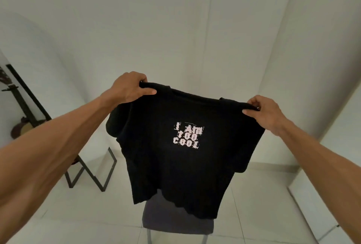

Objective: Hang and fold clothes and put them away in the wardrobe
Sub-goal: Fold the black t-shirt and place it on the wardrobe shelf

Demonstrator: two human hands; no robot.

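A black T-shirt with white printed lettering on its chest hangs spread out in front of me, its print facing me. My left hand pinches the shirt's left shoulder. My right hand pinches the right shoulder, a little lower. The shirt's hem dangles just above a chair seat. No wardrobe or hanger is in view.
A chair with a dark grey seat stands on the white tiled floor right below the shirt. At the left, a black-framed standing mirror leans by the wall, with a guitar showing in it. White walls surround the spot.
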